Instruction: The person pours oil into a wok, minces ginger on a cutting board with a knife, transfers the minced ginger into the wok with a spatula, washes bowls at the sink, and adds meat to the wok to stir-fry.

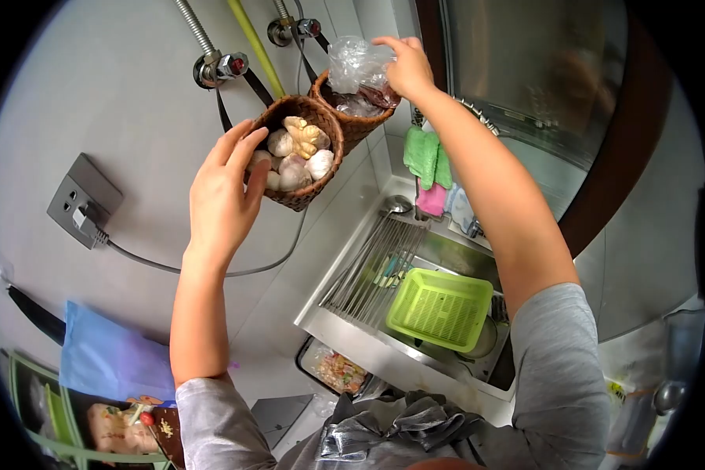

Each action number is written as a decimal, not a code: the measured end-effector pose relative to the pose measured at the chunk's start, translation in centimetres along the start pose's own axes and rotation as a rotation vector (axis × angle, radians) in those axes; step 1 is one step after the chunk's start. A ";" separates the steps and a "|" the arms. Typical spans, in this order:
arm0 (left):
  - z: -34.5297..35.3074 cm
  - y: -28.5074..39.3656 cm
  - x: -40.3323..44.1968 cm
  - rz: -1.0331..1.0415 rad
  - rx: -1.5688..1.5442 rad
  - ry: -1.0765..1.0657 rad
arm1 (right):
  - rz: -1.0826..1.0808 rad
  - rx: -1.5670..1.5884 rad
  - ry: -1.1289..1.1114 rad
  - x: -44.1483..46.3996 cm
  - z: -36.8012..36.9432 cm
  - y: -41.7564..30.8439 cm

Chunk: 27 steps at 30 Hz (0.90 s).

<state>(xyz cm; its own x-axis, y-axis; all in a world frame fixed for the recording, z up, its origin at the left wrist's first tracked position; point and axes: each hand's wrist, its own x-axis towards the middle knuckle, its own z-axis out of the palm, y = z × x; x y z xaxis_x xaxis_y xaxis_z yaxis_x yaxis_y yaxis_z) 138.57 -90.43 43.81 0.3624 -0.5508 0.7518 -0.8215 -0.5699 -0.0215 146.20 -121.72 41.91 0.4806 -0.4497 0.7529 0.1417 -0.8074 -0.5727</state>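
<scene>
Two woven baskets hang by black straps from the wall valves. The nearer basket (333, 168) holds several garlic bulbs (295, 174) and a knob of ginger (304, 135). My left hand (225, 180) is at this basket's left rim, fingers stretched and apart, the fingertips and thumb over the edge beside the garlic. At the farther basket (360, 129), my right hand (410, 69) pinches a crumpled clear plastic bag (356, 64) above the opening. More clear plastic and something dark reddish-brown lie inside that basket; I cannot make out what the dark thing is.
Below is a steel sink (352, 327) with a rod drying rack (376, 270) and a green plastic strainer basket (439, 309). Green cloth (425, 157) hangs by the window. A wall socket (84, 200) has a plugged-in cable. Lower left are a blue bag (113, 356) and a green rack (35, 435).
</scene>
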 end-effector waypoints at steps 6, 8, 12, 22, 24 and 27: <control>-0.7 -1.2 -0.5 -0.002 0.062 0.057 | -0.140 -0.116 -0.556 -0.4 3.1 -1.4; -0.9 -1.5 -0.7 0.001 0.056 0.050 | -0.171 -0.212 -0.695 -0.4 3.9 -1.6; -0.8 -1.5 0.0 0.011 0.040 0.023 | -0.406 -0.327 -0.695 0.7 3.4 -0.6; 6.7 -0.7 4.9 0.122 0.176 -0.407 | 0.362 0.777 -0.140 2.5 2.9 2.4; 7.0 -0.6 5.2 0.037 0.182 -0.424 | 0.228 0.571 -0.108 3.2 3.9 4.0; 7.1 -1.5 4.8 -0.004 0.131 -0.301 | -0.119 -0.106 0.009 -0.1 1.7 -0.4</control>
<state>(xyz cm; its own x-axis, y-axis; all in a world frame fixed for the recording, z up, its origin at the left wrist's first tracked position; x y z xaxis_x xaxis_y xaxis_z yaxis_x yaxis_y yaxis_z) 144.66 -96.61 42.79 0.4954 -0.6931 0.5236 -0.7633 -0.6351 -0.1185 147.53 -120.69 41.49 0.4580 -0.3511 0.8167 0.1049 -0.8909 -0.4418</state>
